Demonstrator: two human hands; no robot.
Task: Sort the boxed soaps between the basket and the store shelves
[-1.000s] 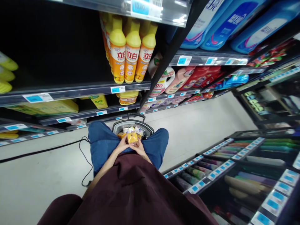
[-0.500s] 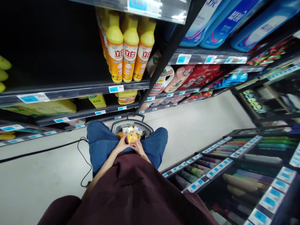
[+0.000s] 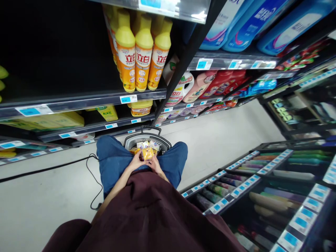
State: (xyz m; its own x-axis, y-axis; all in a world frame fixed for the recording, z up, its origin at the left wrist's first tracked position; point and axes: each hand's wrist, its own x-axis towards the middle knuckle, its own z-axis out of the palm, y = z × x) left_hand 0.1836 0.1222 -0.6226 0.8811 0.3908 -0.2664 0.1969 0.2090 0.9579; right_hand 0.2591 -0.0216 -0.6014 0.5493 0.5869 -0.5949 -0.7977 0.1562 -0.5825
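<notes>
A small yellow-orange wrapped packet [image 3: 147, 154], perhaps a bar of soap, is held between both hands in front of my lap. My left hand [image 3: 137, 162] closes on its left side and lower edge. From the right, my right hand [image 3: 155, 164] grips the same packet, with the fingertips of both hands near each other below it. Just beyond, between my knees, a grey basket [image 3: 127, 142] with a dark handle holds several white and yellow packets [image 3: 154, 145]. What is printed on the held packet is too small to read.
Yellow dish-soap bottles [image 3: 142, 52] stand on the shelf ahead, with pink and red detergent bottles [image 3: 201, 84] to their right. Large blue bottles [image 3: 252, 26] sit higher up. A black cable [image 3: 49, 170] crosses the floor at left. Another shelf unit [image 3: 236, 185] flanks me at right.
Both hands stay on the packet, which looks very slightly turned. The shelves have shifted a little to the left in view as my head moved.
</notes>
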